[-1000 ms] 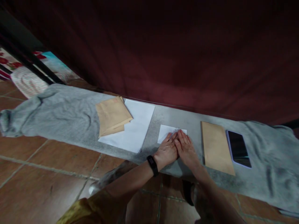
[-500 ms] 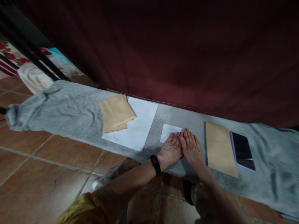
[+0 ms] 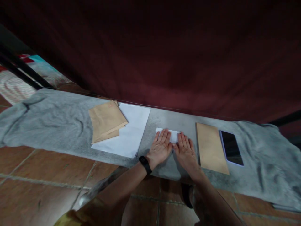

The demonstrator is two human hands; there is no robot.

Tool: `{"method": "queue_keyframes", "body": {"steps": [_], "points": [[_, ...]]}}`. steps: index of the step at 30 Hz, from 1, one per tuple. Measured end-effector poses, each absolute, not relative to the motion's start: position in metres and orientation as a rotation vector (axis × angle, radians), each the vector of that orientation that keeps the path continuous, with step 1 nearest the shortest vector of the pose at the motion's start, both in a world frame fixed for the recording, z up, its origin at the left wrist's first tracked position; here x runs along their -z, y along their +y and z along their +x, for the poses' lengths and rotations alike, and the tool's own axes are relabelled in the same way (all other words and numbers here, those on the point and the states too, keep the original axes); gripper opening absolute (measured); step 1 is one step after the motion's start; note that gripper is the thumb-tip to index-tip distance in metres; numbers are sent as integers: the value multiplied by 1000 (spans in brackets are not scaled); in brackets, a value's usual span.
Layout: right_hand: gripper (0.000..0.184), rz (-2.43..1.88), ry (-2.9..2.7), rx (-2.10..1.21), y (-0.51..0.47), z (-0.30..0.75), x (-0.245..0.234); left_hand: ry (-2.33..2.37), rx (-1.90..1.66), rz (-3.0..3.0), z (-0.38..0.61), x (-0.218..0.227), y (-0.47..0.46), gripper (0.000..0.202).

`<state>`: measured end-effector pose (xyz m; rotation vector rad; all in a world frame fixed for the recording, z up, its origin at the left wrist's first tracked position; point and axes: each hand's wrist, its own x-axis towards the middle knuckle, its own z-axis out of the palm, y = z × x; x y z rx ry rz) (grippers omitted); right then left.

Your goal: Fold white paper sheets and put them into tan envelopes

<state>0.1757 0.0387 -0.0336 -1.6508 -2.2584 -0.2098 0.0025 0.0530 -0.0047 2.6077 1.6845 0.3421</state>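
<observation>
A small piece of white paper (image 3: 174, 137), seemingly folded, lies flat on the grey cloth. My left hand (image 3: 160, 146) presses down on its left part, fingers stretched out. On its right end rests my right hand (image 3: 185, 150), also flat with fingers extended. The thumbs nearly meet at the paper's near edge, and the palms hide some of the cloth below it. To the left, white sheets (image 3: 134, 125) lie under several brown envelopes (image 3: 107, 117). Right of my hands is another brown envelope or stack of them (image 3: 210, 147).
A phone (image 3: 231, 147) in a purple case lies beyond the right-hand envelope. Grey cloth (image 3: 58, 122) covers the narrow bench. A dark red curtain (image 3: 164, 62) hangs along the far edge. Black metal bars (image 3: 25, 70) stand at the left, above a tiled floor (image 3: 47, 175).
My hands have moved apart from the paper's right side, the left one sliding to its left part. The whole view has shifted slightly.
</observation>
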Motion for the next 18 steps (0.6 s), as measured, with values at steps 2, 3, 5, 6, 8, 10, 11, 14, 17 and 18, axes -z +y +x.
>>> {"method": "queue_keyframes", "body": {"steps": [2, 3, 5, 6, 8, 10, 11, 14, 17, 18], "points": [[60, -1658, -2239, 215, 38, 175, 34, 1733, -323, 2583, 0, 5, 57, 59], [61, -1658, -2235, 219, 37, 175, 34, 1755, -320, 2570, 0, 5, 58, 60], [62, -1662, -2224, 222, 36, 175, 33, 1791, -331, 2551, -1, 8, 61, 62], [63, -1669, -2213, 220, 35, 175, 33, 1808, -342, 2542, -1, 9, 62, 62], [64, -1683, -2193, 211, 34, 175, 33, 1836, -367, 2529, -2, 12, 63, 64], [65, -1693, -2183, 210, 32, 175, 32, 1848, -381, 2525, -3, 13, 65, 66], [65, -1696, -2179, 215, 31, 175, 32, 1851, -380, 2526, -4, 13, 66, 67], [67, -1701, -2171, 235, 27, 175, 31, 1865, -359, 2529, -6, 11, 68, 68], [67, -1701, -2178, 242, 23, 177, 31, 1874, -345, 2532, -7, 10, 69, 70], [67, -1701, -2185, 238, 21, 177, 31, 1873, -345, 2532, -6, 10, 69, 70]]}}
